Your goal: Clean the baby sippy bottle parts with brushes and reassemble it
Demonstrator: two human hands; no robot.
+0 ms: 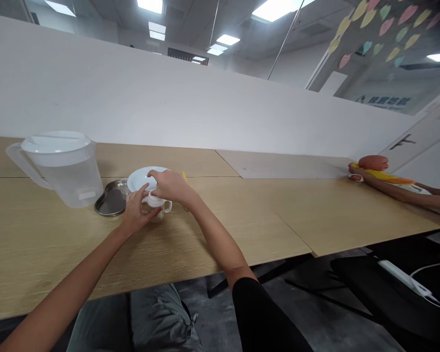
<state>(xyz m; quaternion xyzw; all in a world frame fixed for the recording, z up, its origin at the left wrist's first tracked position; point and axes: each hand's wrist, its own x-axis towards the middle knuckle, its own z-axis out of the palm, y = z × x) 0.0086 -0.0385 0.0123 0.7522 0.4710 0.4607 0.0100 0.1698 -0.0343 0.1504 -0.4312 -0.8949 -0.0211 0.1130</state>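
A small clear cup with a white lid [155, 200] and white side handles stands on the wooden table, low between my hands. My left hand [135, 209] is wrapped round the cup's body from the left, thumb across its front. From above and the right, my right hand [171, 187] grips the lid with bent fingers; its fingertips are partly hidden. Just behind the cup lies a white plate [136, 180]. A metal kidney-shaped dish [110, 201] sits left of my left hand, with a small clear container [123, 187] at its right edge.
A lidded clear plastic pitcher [71, 171] stands at the left. A yellow item [184, 176] shows partly behind my right hand. What looks like a manikin [373, 163] lies at the far right. A white power strip [403, 278] rests on a black chair [355, 278].
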